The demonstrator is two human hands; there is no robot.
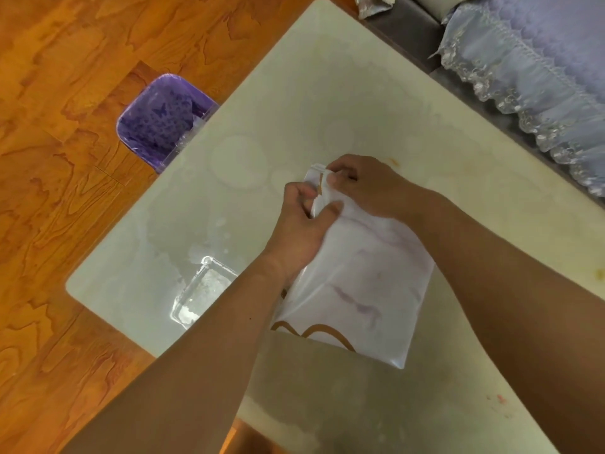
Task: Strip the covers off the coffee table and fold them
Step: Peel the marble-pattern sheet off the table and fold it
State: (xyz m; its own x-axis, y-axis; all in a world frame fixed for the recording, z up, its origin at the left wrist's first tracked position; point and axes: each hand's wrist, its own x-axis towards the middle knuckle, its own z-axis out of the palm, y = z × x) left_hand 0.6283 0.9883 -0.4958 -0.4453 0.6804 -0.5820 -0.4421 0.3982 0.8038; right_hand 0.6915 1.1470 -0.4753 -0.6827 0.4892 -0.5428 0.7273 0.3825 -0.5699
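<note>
While both hands pinch its far end, the folded cover [360, 283] lies on the tabletop [248, 132], trailing from the grip back toward the person. L hand [304, 224] has thumb & fingers clamped on the cover's top edge; R hand [363, 188] is clamped on the same edge just beyond, hands touching. Left of the grip & nearer the person sits a clear tray [199, 296]; further left, past the tabletop edge, a purple bin [160, 122] on the floor [59, 93].

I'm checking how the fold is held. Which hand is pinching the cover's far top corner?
The right hand pinches the top corner of the folded cover. The left hand grips the cover's edge just below it, nearer the person.
</note>
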